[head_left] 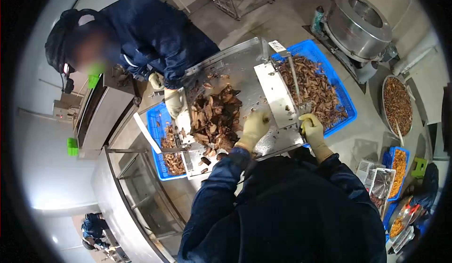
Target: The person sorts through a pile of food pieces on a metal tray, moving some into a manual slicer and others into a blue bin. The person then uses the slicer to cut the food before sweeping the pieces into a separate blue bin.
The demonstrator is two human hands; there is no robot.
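My left hand [254, 127], in a pale yellow glove, is closed over the metal table [249, 86], with a small dark brown piece [266, 118] showing at its fingertips. To its left lies a heap of brown dried pieces [216, 114]. My gloved right hand [312, 128] is curled at the near end of a lever cutter [295, 77] fixed to the table's right side; its grip is mostly hidden by the fingers. Between my hands sits a white board [275, 96] beside the blade. Beyond the cutter, a blue basket [346, 96] holds many cut brown strips.
A co-worker [150, 37] with gloved hands stands across the table's left side, near another blade [147, 132] and a second blue basket [155, 117]. A round steel machine [360, 25] stands back right, near a large round tray [386, 107] of brown pieces.
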